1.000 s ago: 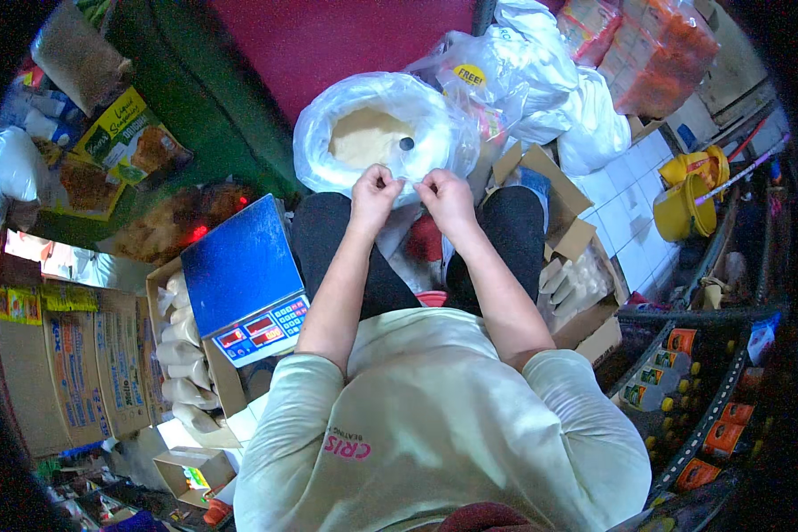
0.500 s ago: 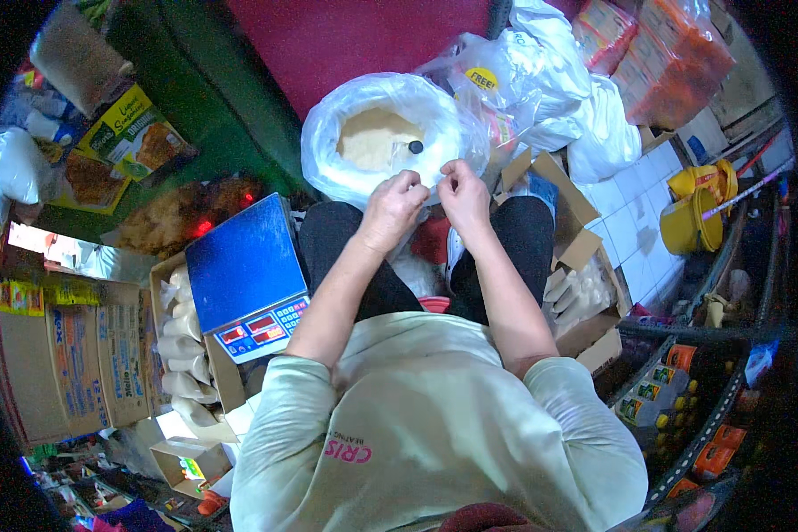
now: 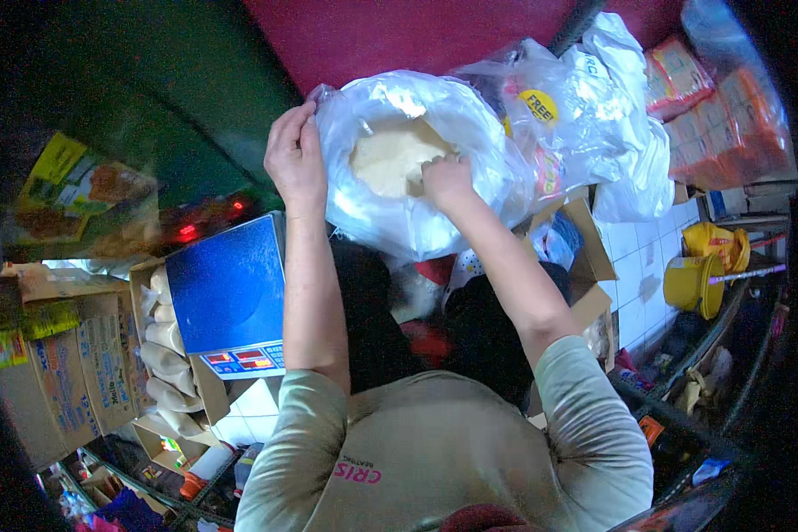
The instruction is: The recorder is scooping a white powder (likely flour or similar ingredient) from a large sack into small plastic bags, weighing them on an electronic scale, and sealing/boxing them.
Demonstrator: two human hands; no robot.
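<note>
A large clear plastic bag (image 3: 399,222) stands between my knees, its mouth rolled wide around a pale, cream-coloured powder (image 3: 390,160). At the bag's left rim, my left hand (image 3: 295,155) has its fingers curled onto the plastic. My right hand (image 3: 446,184) reaches into the mouth from the right and is closed in a fist just over the powder. Whatever it grips is hidden by the fingers. To the left of my left forearm sits a digital scale (image 3: 226,284) with a blue platform and lit red displays.
Left of the scale, a cardboard box (image 3: 206,386) holds several filled pouches (image 3: 167,363). White plastic bags (image 3: 629,151) and orange packs (image 3: 727,129) lie at the far right. An open carton (image 3: 585,235) stands by my right knee, with yellow buckets (image 3: 693,282) beyond on white tiles.
My hands have parted from in front of the bag. The left moved to the bag's left rim; the right went inside, where a black round knob showed before. The view has shifted.
</note>
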